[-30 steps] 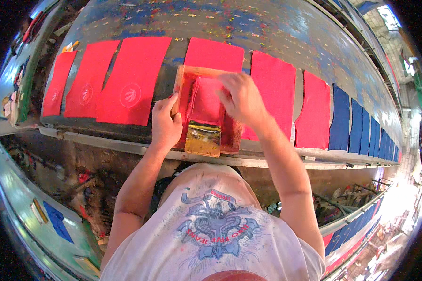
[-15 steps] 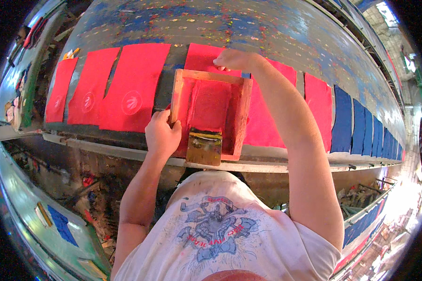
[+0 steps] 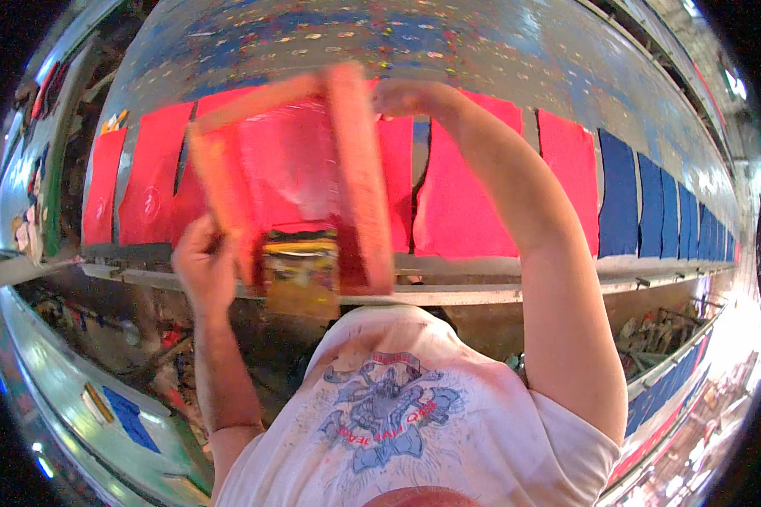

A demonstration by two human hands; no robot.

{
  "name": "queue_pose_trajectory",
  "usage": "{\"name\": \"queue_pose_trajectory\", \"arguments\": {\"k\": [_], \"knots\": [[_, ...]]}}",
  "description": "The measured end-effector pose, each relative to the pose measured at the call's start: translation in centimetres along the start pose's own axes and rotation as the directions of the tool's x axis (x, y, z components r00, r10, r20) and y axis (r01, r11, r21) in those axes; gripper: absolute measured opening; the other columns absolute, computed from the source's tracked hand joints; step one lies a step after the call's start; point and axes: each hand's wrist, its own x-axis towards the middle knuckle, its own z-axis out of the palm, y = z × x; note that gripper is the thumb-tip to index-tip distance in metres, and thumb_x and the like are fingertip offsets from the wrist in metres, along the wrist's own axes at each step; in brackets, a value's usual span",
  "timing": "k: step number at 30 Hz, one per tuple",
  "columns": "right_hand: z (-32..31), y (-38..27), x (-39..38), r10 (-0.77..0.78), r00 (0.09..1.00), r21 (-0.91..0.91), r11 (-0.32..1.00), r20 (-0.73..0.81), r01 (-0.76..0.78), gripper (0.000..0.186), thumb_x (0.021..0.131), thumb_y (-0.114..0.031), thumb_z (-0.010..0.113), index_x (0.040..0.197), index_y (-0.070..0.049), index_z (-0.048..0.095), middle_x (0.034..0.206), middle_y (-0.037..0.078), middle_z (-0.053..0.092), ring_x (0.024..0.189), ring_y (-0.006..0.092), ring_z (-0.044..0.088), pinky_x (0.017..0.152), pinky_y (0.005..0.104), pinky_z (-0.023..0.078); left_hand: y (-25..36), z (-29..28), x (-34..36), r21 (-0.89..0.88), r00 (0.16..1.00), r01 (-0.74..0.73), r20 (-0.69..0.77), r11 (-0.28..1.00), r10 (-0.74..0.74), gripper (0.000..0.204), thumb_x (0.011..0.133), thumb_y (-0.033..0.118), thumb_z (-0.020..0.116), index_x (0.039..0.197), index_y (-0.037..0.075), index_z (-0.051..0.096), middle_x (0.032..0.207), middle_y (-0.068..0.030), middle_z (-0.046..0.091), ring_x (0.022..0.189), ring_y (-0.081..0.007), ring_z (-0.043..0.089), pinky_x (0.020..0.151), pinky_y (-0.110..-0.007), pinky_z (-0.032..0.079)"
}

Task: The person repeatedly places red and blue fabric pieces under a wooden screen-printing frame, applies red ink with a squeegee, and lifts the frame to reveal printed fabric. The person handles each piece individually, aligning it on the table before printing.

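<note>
A wooden screen-printing frame (image 3: 359,182) with red-stained mesh is tilted above the table, blurred by motion. My left hand (image 3: 205,266) is closed around its left rail near the bottom. A squeegee (image 3: 302,277), a flat brownish blade with dark and yellow smears, rests in the frame's lower end and juts over its near edge. My right hand (image 3: 404,98) is at the frame's upper right corner, over the top of a red cloth piece (image 3: 397,173). Its fingertips are smeared and partly hidden, so whether they touch frame or cloth is unclear.
Several red cloth pieces (image 3: 473,186) lie in a row along the paint-spotted table (image 3: 313,38). Navy pieces (image 3: 619,194) continue the row rightward. A rail (image 3: 473,296) runs along the near edge, between the table and my body. Another table (image 3: 68,372) stands at the lower left.
The frame has risen, tilted and shifted left with the squeegee and my left hand. My right hand has moved only slightly. Cloth that lay under the frame is now partly uncovered.
</note>
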Motion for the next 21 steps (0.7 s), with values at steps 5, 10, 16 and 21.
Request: {"name": "queue_pose_trajectory", "arguments": {"k": [5,10,16,21], "knots": [[0.8,-6.1,-4.4,0.068,0.931,-0.196,0.970,-0.359,-0.147,0.039,0.109,-0.022,0.069,0.139,0.003,0.077,0.126,0.014,0.084,0.117,0.0271,0.080,0.106,0.0445,0.062,2.7,-7.0,1.6,0.222,0.979,0.044,-0.203,0.974,0.002,0.036,0.099,-0.002,0.082,0.135,-0.001,0.080,0.120,-0.0054,0.083,0.103,-0.0118,0.075,0.090,-0.032,0.061],[8.4,-14.5,-14.8,0.102,0.676,0.203,0.977,-0.729,0.071,0.037,0.113,-0.021,0.066,0.141,0.001,0.076,0.129,0.017,0.081,0.120,0.0273,0.077,0.103,0.0431,0.061,3.0,-6.3,1.3,0.230,0.978,-0.039,-0.190,0.972,0.084,0.037,0.099,-0.002,0.084,0.135,-0.003,0.078,0.117,-0.0060,0.083,0.102,-0.0113,0.076,0.088,-0.029,0.061],[18.6,-21.1,-26.6,0.008,0.615,0.141,0.976,-0.788,0.168,0.061,0.114,-0.027,0.070,0.163,0.006,0.055,0.160,0.023,0.062,0.146,0.0326,0.062,0.123,0.0458,0.047,2.4,6.7,-0.8,0.042,0.998,-0.027,0.059,0.999,0.025,0.038,0.097,-0.007,0.083,0.135,-0.006,0.076,0.118,-0.0105,0.083,0.096,-0.0129,0.077,0.085,-0.029,0.062],[19.7,-20.0,-34.6,0.411,0.515,0.349,0.911,-0.752,-0.217,0.066,0.102,-0.008,0.078,0.163,0.004,0.055,0.151,0.029,0.068,0.144,0.0416,0.066,0.123,0.0475,0.050,2.2,17.9,-3.4,-0.027,0.974,0.040,0.225,0.999,-0.033,0.034,0.090,-0.004,0.089,0.123,-0.003,0.079,0.105,-0.0072,0.079,0.091,-0.0123,0.075,0.080,-0.031,0.061]]}}
